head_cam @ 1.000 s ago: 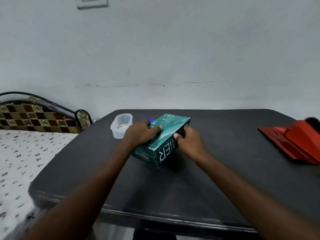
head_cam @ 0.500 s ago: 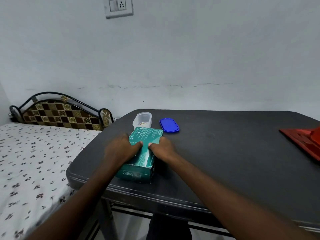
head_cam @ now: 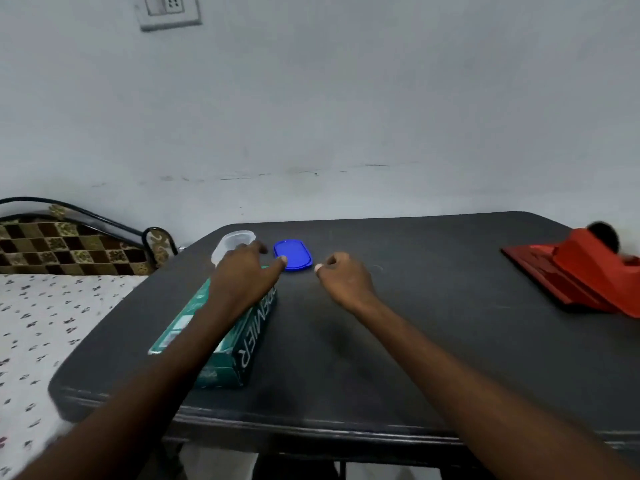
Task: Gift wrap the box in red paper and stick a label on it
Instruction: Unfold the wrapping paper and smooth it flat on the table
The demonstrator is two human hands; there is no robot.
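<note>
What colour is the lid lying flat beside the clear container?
Blue lid; clearest in the head view.

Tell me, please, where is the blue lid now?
In the head view the blue lid lies flat on the table's far left part, just right of the clear container, beyond the left hand.

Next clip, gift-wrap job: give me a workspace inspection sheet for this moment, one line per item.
Surface: dark table, matte, standing against the wall.
Job's things: green box lying flat near the table's left front corner, unwrapped; red paper at the right edge, partly out of frame; label not seen.
Clutter: clear plastic container and blue lid side by side at the back.
Hands: left hand over the box's far end, fingers extended toward the container, no grip; right hand above bare table, loosely curled, holding nothing.
Cables: nothing seen.
Surroundings: bed on the left, wall socket above.
</note>
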